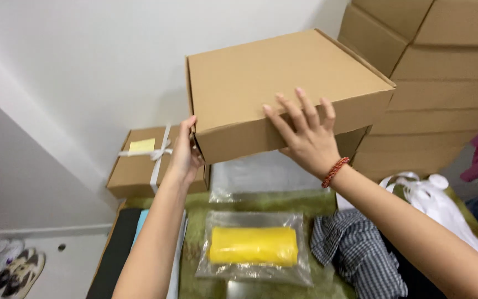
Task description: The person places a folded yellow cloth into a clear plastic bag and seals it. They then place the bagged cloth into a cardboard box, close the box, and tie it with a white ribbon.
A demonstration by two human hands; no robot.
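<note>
A plain brown cardboard box (261, 83), closed and flat, is held up in the air in front of the white wall. My left hand (183, 152) grips its lower left corner. My right hand (305, 133), with a red beaded bracelet at the wrist, presses flat against the box's front side, fingers spread. Below the box, on a green mat (261, 202), lies a clear plastic bag holding a folded yellow item (253, 246).
A second brown box tied with white ribbon (142, 160) stands by the wall at left. Large stacked cardboard cartons (443, 83) fill the right. An empty clear bag (261, 174), checked cloth (355, 249), white cloth (432, 199) and shoes (12, 268) on the floor lie around.
</note>
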